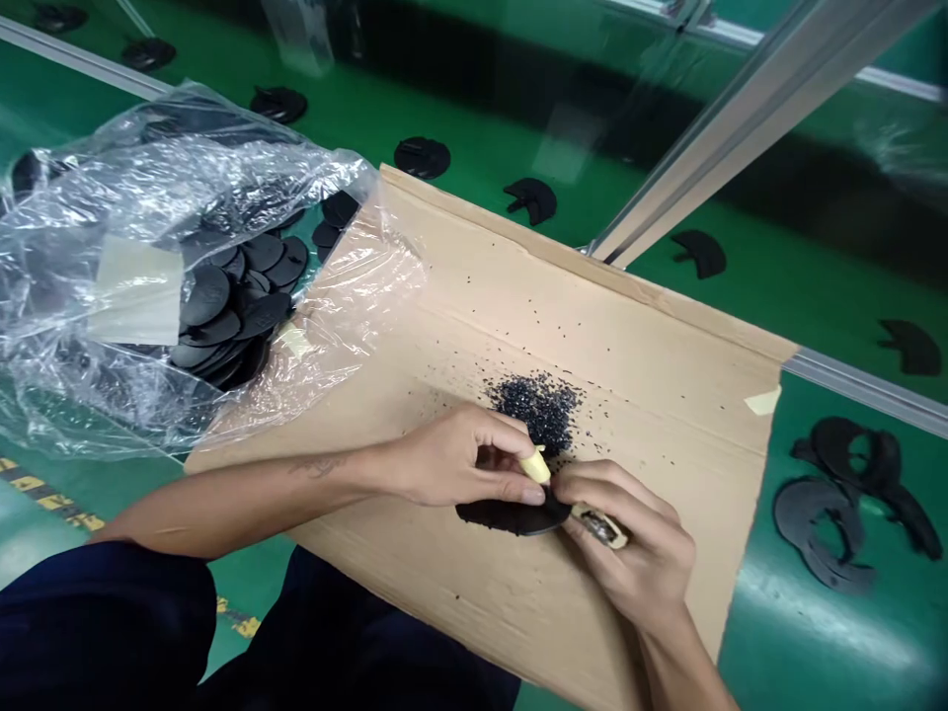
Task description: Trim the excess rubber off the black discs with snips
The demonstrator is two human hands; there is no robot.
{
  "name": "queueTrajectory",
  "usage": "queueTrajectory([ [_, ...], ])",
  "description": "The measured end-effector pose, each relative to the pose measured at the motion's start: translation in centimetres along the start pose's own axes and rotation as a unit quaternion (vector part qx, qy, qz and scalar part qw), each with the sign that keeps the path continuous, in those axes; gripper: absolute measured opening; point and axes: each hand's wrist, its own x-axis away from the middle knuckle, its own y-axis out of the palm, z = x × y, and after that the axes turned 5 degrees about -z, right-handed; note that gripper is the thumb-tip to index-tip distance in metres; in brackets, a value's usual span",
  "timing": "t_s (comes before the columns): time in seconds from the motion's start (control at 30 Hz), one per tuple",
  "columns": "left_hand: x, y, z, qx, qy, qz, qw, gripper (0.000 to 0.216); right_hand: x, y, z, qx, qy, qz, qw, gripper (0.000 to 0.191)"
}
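Observation:
My left hand [474, 459] grips a flat black disc [511, 515] by its edge, and pale yellow tape is wound round one fingertip. From the other side my right hand [637, 528] meets the disc, its fingers closed round a small tool with a metal and cream-coloured end [601, 525]. The tool's working tip is hidden by my fingers. Just beyond both hands lies a heap of small black bits [539, 407], scattered thinly at its edges. Beneath everything is a sheet of brown cardboard [444, 592].
A clear plastic bag [244, 158] at left holds many black discs [248, 296]. Curved black pieces [822, 533] lie on the green surface at right. A metal post [688, 138] rises behind the cardboard, and a rail [866, 390] runs along the back.

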Motion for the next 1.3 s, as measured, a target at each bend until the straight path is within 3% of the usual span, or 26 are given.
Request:
queueTrajectory([
  [0.17,0.2,-0.1,0.1,0.024,0.016,-0.001,1.000,0.013,-0.5,-0.2,-0.3,-0.082,0.032,0.007,0.996,0.011],
  [0.43,0.1,0.2,-0.4,0.120,-0.023,-0.034,0.992,0.013,-0.3,-0.5,-0.9,-0.071,0.014,-0.011,0.997,0.014],
  [0.67,-0.1,-0.4,-0.2,0.111,-0.048,-0.125,0.985,0.009,0.0,-0.6,-0.9,-0.064,0.005,-0.082,0.995,0.017],
  [0.93,0.0,0.0,-0.2,0.049,-0.009,-0.044,0.998,0.006,0.8,-0.2,-0.2,0.025,-0.068,-0.040,0.997,0.021],
  [1.13,-0.3,0.3,-0.1,0.142,-0.011,-0.040,0.989,0.006,-0.1,-0.4,-0.6,-0.069,0.020,0.003,0.997,0.009],
  [1.3,-0.1,0.0,-0.1,0.132,-0.043,-0.081,0.987,0.008,-0.4,-0.7,-0.5,-0.132,0.059,-0.080,0.986,0.004],
])
